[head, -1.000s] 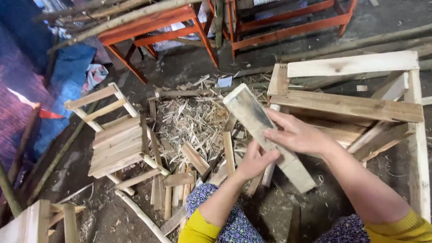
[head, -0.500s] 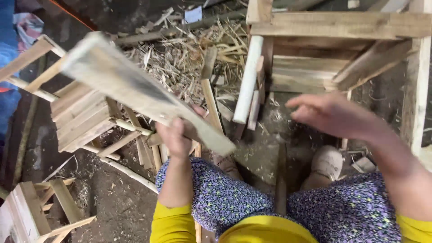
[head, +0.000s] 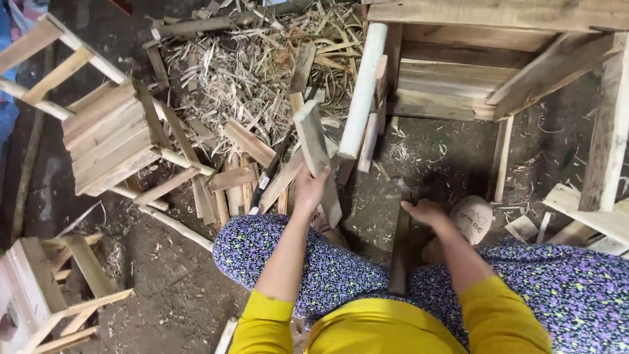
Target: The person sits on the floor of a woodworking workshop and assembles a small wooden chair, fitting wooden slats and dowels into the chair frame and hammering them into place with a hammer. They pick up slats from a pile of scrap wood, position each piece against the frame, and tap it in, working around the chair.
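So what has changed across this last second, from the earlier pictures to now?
The right hand let go of the wooden plank and dropped to a dark stick by the knee. The left hand kept the plank alone, swinging it out to the left and then back to stand nearly upright. The small stool and shavings pile stayed put.

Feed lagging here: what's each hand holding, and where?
Left hand grips a plank at its lower end. Right hand holds nothing, by a dark stick.
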